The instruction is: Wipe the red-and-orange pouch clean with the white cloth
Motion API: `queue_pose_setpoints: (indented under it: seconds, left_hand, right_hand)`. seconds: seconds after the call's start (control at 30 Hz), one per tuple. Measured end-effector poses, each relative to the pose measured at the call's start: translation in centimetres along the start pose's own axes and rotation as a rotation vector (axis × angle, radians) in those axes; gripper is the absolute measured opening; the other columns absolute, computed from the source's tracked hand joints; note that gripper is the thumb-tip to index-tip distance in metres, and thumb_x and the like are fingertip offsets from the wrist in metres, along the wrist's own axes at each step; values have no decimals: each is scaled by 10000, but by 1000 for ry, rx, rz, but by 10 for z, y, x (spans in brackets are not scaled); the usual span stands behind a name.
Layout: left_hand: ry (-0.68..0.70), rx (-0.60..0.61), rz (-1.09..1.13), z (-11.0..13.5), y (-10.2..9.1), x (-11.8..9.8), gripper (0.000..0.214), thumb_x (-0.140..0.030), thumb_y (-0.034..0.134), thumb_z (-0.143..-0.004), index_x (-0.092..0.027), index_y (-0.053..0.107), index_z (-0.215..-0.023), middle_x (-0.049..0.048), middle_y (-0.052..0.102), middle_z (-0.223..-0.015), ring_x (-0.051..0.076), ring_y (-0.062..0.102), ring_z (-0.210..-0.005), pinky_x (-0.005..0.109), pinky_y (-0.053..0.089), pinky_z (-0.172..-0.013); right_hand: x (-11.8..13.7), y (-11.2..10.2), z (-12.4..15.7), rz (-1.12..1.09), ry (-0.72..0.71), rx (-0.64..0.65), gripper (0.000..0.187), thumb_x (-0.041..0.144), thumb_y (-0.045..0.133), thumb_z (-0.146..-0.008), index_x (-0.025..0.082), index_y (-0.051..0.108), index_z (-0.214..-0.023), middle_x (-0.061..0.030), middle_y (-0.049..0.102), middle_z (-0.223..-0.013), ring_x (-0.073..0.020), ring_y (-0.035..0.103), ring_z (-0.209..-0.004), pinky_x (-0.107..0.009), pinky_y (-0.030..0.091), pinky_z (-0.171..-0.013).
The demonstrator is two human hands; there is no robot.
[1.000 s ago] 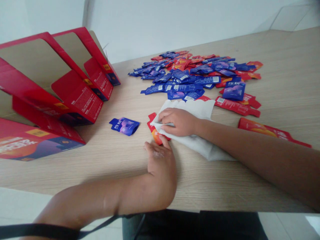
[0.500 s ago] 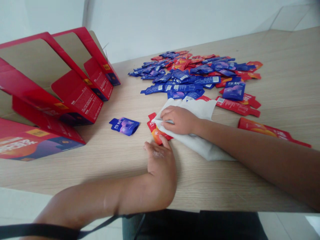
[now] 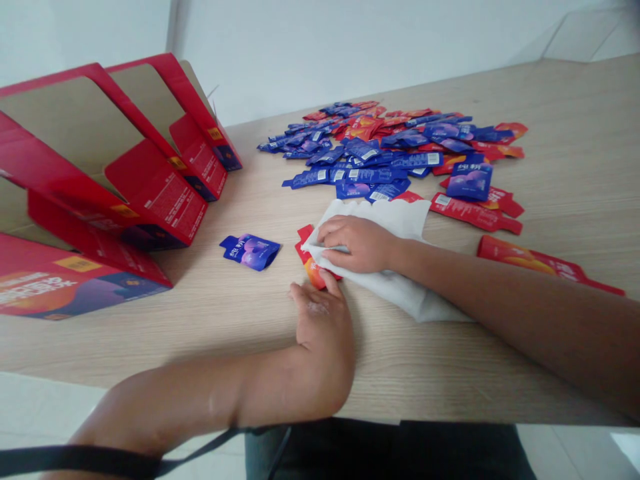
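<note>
My right hand (image 3: 353, 243) has its fingers closed on a white cloth (image 3: 400, 217), pressed down over a red and orange pouch (image 3: 313, 273) that lies flat on the table. The cloth hides the pouch's right part. At the pouch's lower edge is my left hand (image 3: 323, 313), bent at the wrist, thumb and a finger apart. One fingertip touches the pouch; the other fingers are hidden. To the left a blue pouch (image 3: 251, 252) with purple fruit print lies by itself. Another red pouch (image 3: 537, 260) is partly behind my right forearm.
A heap of blue and red pouches (image 3: 370, 157) spreads across the back of the table (image 3: 240, 313). Three open red boxes (image 3: 90, 277) stand in a row at the left. A white wall (image 3: 350, 53) runs behind the table, with a clear panel (image 3: 583, 37) at back right.
My right hand and the cloth have shifted slightly left over the red pouch, covering more of its face. My left hand stays at the pouch's lower edge.
</note>
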State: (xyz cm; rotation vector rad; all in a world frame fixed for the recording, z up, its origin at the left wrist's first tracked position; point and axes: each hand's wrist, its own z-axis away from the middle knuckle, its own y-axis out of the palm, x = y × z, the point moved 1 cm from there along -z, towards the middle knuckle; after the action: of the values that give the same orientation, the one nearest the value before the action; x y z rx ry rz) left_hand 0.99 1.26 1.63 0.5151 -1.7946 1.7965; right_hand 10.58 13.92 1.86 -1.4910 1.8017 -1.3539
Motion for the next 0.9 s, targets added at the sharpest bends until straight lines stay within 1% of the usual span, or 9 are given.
queue_pose_setpoints:
  seconds: [0.07,0.2,0.27,0.37,0.47,0.57,0.67,0.77,0.9]
  left_hand:
    - [7,3,4,0,0,0,553,33,239,-817,26,410,-1343,229,713,-902,238,694,-880,412,486,-908]
    - [9,3,-4,1,-1,0,546,31,240,-818,15,438,-1327,201,721,-873,225,695,-867,404,492,-896]
    - [11,7,-12,1,-1,0,541,26,242,-821,3,454,-1318,186,724,-855,222,696,-856,404,493,-891]
    - [8,1,-8,1,-1,0,540,22,242,-825,-5,452,-1322,185,722,-854,220,697,-850,402,492,-892]
    - [4,-19,26,2,-1,0,531,25,252,-824,13,455,-1314,205,714,-855,231,694,-865,412,486,-901]
    - [-12,-25,59,2,0,1,521,27,264,-823,21,464,-1304,217,712,-856,238,692,-877,410,489,-891]
    - [-14,-23,32,1,0,0,526,23,264,-825,20,447,-1318,214,717,-870,233,692,-886,407,483,-909]
    - [-6,-26,11,1,0,0,531,26,263,-824,14,442,-1324,211,720,-888,229,692,-890,409,479,-921]
    - [-23,-16,57,0,0,-1,518,22,276,-828,17,450,-1316,227,716,-900,236,690,-901,419,473,-927]
  right_hand:
    - [-2,0,0,15,28,-2,237,238,494,-866,136,686,-771,-103,681,-964,-208,583,-916,-368,433,-866]
    - [-6,1,1,57,142,-21,263,258,482,-873,128,701,-803,-105,687,-936,-209,583,-908,-350,428,-852]
    - [-7,0,1,65,162,-22,270,267,482,-873,127,705,-813,-107,688,-936,-210,581,-906,-346,427,-847]
    - [-7,0,1,65,150,-23,273,268,479,-874,126,707,-827,-110,688,-939,-211,583,-903,-347,428,-848]
    - [-6,-1,1,63,135,-27,266,262,481,-872,126,705,-821,-113,687,-943,-216,586,-908,-357,435,-848]
    - [-3,-1,1,38,66,-15,247,248,493,-865,130,695,-788,-114,685,-958,-218,586,-923,-372,437,-864]
    - [0,-1,1,14,-4,-7,236,235,497,-865,130,687,-773,-116,681,-977,-217,582,-936,-382,435,-881]
    - [1,-1,0,9,-10,-13,234,228,498,-864,126,685,-766,-119,677,-981,-216,582,-942,-383,434,-887]
    - [1,0,0,0,-8,-10,226,225,504,-860,127,685,-768,-118,677,-979,-216,583,-938,-384,435,-876]
